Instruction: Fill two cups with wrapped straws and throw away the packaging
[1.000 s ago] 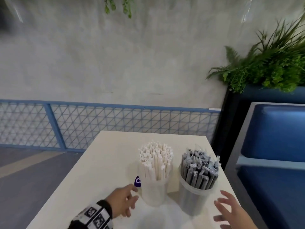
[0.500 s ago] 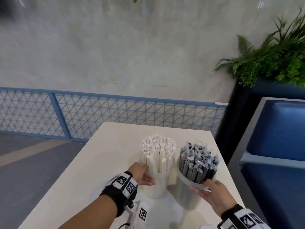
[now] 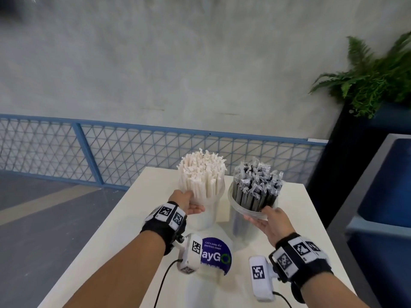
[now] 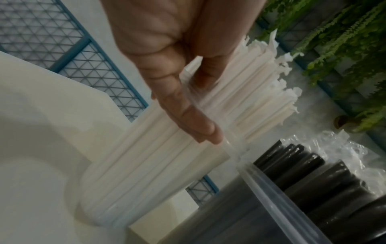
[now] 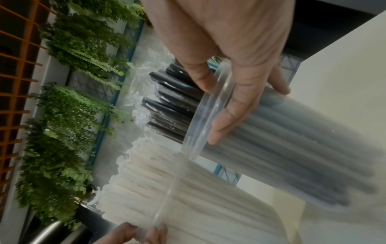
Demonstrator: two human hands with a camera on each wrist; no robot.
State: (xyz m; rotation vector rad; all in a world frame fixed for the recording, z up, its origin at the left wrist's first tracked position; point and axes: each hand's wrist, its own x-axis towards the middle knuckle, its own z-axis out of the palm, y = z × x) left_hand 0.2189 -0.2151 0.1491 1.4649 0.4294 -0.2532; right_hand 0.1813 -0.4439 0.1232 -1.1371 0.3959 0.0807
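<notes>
Two clear plastic cups stand side by side on the white table (image 3: 115, 230). The left cup (image 3: 206, 215) (image 4: 146, 166) is packed with white paper-wrapped straws (image 3: 202, 172). My left hand (image 3: 189, 203) (image 4: 196, 99) grips it just under the rim, thumb on the near side. The right cup (image 3: 241, 227) (image 5: 292, 140) holds black straws in clear wrappers (image 3: 256, 187) (image 5: 167, 102). My right hand (image 3: 262, 218) (image 5: 217, 105) grips its rim, with the thumb over the lip and the fingers on the wall. Both cup bases look down at the table top.
A white stand with a round purple sign (image 3: 215, 256) sits on the table just in front of the cups. A blue bench (image 3: 382, 196) and a dark planter with ferns (image 3: 367, 81) flank the table's right side. A blue mesh railing (image 3: 111, 156) runs behind.
Both hands have reached forward from the table's near edge. Each has taken hold of a cup near its rim. The head view has moved closer to the table.
</notes>
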